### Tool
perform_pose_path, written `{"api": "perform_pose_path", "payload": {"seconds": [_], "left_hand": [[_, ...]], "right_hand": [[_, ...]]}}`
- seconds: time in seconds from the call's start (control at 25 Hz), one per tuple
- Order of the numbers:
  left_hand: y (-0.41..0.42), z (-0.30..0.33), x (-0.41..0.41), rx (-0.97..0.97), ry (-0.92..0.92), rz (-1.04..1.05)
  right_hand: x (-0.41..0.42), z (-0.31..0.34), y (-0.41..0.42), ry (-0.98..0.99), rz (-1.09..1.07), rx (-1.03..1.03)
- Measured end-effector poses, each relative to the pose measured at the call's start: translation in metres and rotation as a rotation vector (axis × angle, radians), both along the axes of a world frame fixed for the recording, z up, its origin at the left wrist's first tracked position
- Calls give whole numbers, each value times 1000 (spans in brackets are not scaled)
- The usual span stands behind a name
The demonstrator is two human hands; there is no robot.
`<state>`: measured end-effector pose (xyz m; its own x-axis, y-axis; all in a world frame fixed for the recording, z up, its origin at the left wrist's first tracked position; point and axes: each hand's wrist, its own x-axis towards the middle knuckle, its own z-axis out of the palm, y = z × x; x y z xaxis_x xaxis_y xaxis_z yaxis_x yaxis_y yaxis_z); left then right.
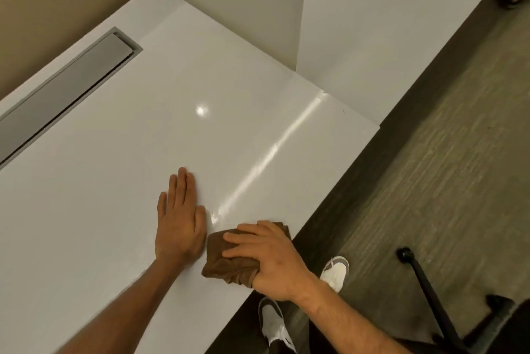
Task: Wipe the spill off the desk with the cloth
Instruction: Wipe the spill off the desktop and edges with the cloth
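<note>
My right hand bunches the soft, limp cloth, fingers curled over it; left hand lies flat, fingers together, on the surface.

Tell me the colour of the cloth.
Brown; the cloth shows best in the head view, under the right hand on the white desk.

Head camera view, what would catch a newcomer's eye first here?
The brown cloth near the white desk's front edge stands out, gripped by the right hand. Just beside it the left hand rests flat on the desk. A small wet glint shows between them, under a long streak of reflected light.
</note>
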<state>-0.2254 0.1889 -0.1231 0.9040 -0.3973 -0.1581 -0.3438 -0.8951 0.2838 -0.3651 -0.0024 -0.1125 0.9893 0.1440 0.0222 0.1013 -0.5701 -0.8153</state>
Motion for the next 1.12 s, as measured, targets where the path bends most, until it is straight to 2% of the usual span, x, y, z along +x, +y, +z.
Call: {"api": "perform_pose_path", "payload": {"seconds": [0.08,0.12,0.2,0.24,0.32,0.48,0.56,0.68,0.72,0.8,0.92,1.12], "left_hand": [[0,1,0,0,7,4],[-1,2,0,1,11,8],[-2,6,-1,1,20,14],[-4,7,-1,-3,23,18],[-6,11,-3,-11,22,23],[-8,12,-2,-15,24,20],[-8,12,-1,-11,21,20],[-6,10,-2,-13,15,28],[-7,10,-1,-9,14,27],[-7,9,0,0,12,23],[-7,10,1,0,13,27],[-7,9,-1,0,18,25]], "right_hand": [[-8,9,10,38,-58,148],[-7,17,10,82,-137,307],[-2,34,-7,200,-393,623],[4,42,-22,223,-529,716],[21,59,-65,188,-750,699],[76,74,-162,-14,-1025,370],[102,56,-191,36,-946,157],[128,19,-198,118,-722,-450],[137,13,-199,89,-703,-515],[153,7,-200,46,-682,-444],[161,6,-190,-15,-580,-206],[105,8,-126,-14,-353,20]]}}
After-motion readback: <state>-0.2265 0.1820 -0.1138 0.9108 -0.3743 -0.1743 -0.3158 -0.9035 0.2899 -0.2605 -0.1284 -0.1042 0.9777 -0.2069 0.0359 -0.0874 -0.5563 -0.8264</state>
